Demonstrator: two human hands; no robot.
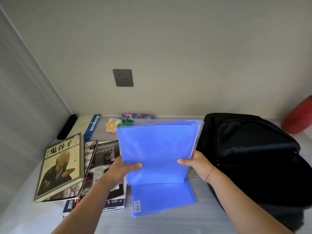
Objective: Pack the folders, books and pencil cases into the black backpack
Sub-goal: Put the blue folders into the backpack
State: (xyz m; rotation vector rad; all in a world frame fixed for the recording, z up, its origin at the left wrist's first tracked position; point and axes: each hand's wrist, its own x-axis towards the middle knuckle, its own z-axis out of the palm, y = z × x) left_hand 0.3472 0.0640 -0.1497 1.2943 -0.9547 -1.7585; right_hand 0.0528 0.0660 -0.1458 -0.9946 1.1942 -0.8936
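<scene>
Head view shows a translucent blue folder (158,149) held up in the middle of the frame, tilted off the worktop (185,222), its plastic cover glossy and its clear inner sleeves showing along the right edge. Left hand (124,166) grips its lower left edge, thumb across the front; right hand (196,163) grips the lower right edge the same way, a red string around that wrist. A second blue folder (163,198) lies flat beneath it, lower centre, with a barcode label at its near left corner. The black backpack (256,154) sits at the right of the frame, just beside the raised folder. At the left, a hardcover book (60,166) with a seated figure on its cover rests on a spread of magazines (104,166). Further back lie a blue-spined notebook (92,125), a black case (66,126), a flower-patterned pouch (111,126) and a printed pencil case (137,116) against the wall. A grey wall socket (123,77) is mounted above, and something red (298,115) sits at the right edge
</scene>
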